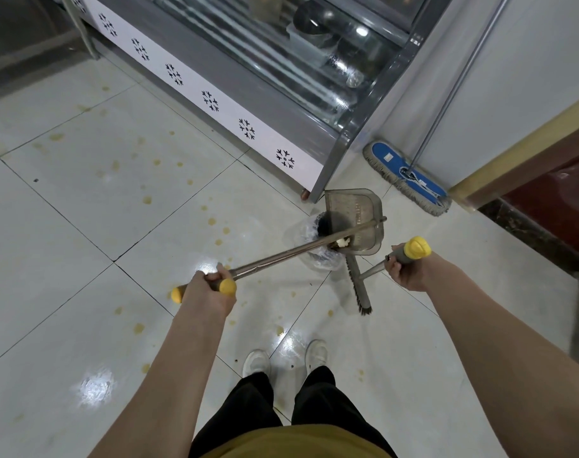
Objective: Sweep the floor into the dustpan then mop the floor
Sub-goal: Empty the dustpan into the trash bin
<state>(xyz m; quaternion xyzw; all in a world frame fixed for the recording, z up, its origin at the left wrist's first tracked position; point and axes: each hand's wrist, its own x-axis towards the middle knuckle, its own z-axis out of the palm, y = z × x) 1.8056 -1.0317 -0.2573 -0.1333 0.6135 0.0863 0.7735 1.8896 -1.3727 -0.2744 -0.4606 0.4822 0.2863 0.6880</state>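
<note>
My left hand (210,289) grips the yellow-ended metal handle of a grey translucent dustpan (359,223). The pan is tilted over a small bin lined with a clear plastic bag (309,234), and white scraps lie at the pan's lower edge. My right hand (402,269) grips the yellow-capped handle of a grey broom (357,282), whose bristle head rests on the floor just right of the bin. A flat mop with a blue head (407,175) leans against the wall behind the dustpan.
Glossy white floor tiles (116,209) carry several yellowish stains. A glass-fronted display fridge (281,94) stands ahead, with its corner next to the bin. A dark red counter base (545,200) is on the right. My white shoes (284,360) stand on the tiles below.
</note>
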